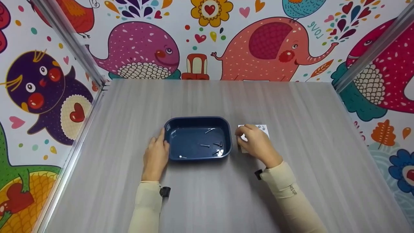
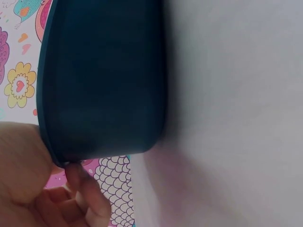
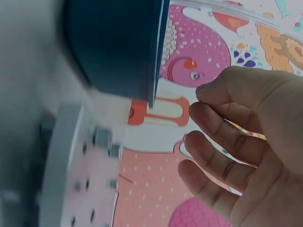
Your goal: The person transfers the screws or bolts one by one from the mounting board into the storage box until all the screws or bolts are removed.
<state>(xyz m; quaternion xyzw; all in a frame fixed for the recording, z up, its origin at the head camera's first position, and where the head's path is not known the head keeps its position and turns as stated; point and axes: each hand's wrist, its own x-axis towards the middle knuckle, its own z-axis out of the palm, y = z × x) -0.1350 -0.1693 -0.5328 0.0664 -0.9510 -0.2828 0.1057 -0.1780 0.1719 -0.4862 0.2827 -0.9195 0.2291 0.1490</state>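
A dark blue rectangular tray (image 1: 186, 140) sits on the table with several small screws (image 1: 204, 145) scattered inside. My left hand (image 1: 156, 158) grips the tray's left rim; in the left wrist view, the thumb side and a fingertip meet at the rim's corner. Right of the tray lies a small white block with holes (image 1: 263, 128), partly hidden under my right hand (image 1: 257, 144). Short metal pieces (image 3: 102, 137) stand up from its face in the right wrist view. There my right hand's fingers are loosely bent, thumb close to index, with nothing visible between them.
The grey wood-grain table (image 1: 200, 197) is bordered by metal rails (image 1: 72, 139) at the sides. Panels printed with cartoon animals (image 1: 258, 51) rise behind and beside it. A narrow gap separates the tray from the block.
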